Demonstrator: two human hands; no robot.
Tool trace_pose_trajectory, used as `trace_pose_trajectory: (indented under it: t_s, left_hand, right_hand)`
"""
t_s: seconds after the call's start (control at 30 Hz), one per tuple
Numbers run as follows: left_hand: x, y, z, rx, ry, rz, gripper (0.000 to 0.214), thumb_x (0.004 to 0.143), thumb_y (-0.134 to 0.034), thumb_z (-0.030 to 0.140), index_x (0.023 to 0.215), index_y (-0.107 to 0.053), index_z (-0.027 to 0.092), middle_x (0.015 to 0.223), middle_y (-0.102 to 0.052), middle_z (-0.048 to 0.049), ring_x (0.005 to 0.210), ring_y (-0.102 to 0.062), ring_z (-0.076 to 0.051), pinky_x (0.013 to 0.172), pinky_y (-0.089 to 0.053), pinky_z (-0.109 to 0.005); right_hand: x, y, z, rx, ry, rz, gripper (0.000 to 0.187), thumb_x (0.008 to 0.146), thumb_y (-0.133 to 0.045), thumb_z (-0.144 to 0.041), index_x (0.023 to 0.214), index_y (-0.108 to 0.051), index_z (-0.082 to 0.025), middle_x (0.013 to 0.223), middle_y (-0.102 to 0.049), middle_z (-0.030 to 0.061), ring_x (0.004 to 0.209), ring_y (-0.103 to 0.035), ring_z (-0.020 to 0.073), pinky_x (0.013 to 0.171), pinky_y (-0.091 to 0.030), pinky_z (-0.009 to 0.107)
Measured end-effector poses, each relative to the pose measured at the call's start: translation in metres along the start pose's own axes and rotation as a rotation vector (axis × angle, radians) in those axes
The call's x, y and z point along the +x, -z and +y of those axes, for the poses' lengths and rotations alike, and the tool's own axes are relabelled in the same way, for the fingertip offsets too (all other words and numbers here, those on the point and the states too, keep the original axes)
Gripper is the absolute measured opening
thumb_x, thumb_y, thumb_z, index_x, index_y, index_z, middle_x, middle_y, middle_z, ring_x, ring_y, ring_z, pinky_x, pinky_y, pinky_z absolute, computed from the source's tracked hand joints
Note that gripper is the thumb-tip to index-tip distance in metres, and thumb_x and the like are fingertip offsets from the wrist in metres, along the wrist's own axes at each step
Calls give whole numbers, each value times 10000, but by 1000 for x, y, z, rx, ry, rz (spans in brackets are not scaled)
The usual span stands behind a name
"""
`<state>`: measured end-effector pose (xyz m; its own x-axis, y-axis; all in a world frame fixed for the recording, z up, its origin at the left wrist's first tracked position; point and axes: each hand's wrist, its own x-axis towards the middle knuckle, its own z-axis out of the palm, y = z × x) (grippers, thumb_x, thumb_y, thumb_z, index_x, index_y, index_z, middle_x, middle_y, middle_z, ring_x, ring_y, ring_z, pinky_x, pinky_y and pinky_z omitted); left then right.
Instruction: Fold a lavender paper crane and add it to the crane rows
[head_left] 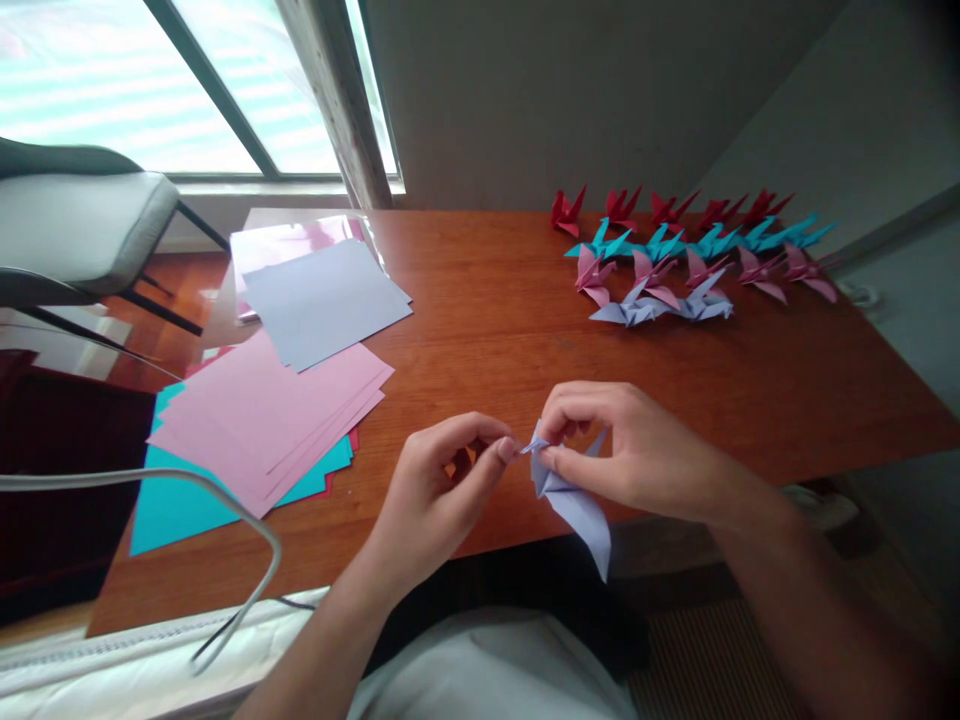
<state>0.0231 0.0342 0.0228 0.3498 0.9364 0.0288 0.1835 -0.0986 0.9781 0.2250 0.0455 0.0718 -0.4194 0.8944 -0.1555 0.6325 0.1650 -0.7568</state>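
Between my hands, above the table's front edge, is a pale lavender origami crane (576, 510) with one wing hanging down. My left hand (457, 480) pinches its thin pointed tip between thumb and forefinger. On the other side, my right hand (615, 440) grips the folded body with thumb and fingers, which cover part of it. Finished paper cranes stand in rows at the back right: red cranes (621, 208), turquoise cranes (661, 243), pink cranes (654, 277) and two lavender cranes (634, 308).
On the left of the wooden table (465, 310) lie lavender sheets (322, 300), pink sheets (270, 410) and turquoise sheets (187, 510), with red edges showing beneath. A plastic packet (300, 240) lies behind them. A white cable (225, 500) curves over the front left. A chair (90, 225) stands by the window.
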Motion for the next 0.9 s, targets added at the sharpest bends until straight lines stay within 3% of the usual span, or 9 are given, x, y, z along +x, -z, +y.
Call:
trace_pose_trajectory:
  t_s: [0.23,0.7,0.9]
  left_hand:
    - [-1,-3,2,17,-25,-41,185,923,-612,263,773,-663,167,659,-614,-6,594,-520,-122,522,-371,-246]
    - [3,-3,-4,-190,152,-127,217,895,-601,331,752,-624,169,690,-612,-19,663,-539,-152,587,-389,-268]
    - [3,-4,-1,-236,178,-185,201,898,-583,290,745,-604,161,701,-590,-7,681,-523,-142,603,-375,-261]
  right_hand:
    - [1,-1,1,-1,2,1,84,822,-681,-148,748,-681,-188,776,-678,-6,746,-605,137,670,-430,260]
    - [-1,-2,5,34,72,-3,118,878,-683,-204,761,-691,-187,780,-662,-18,739,-591,119,689,-430,255]
    - [-2,-5,6,119,155,76,152,835,-685,-103,703,-699,-175,757,-646,-12,744,-592,116,704,-428,252]
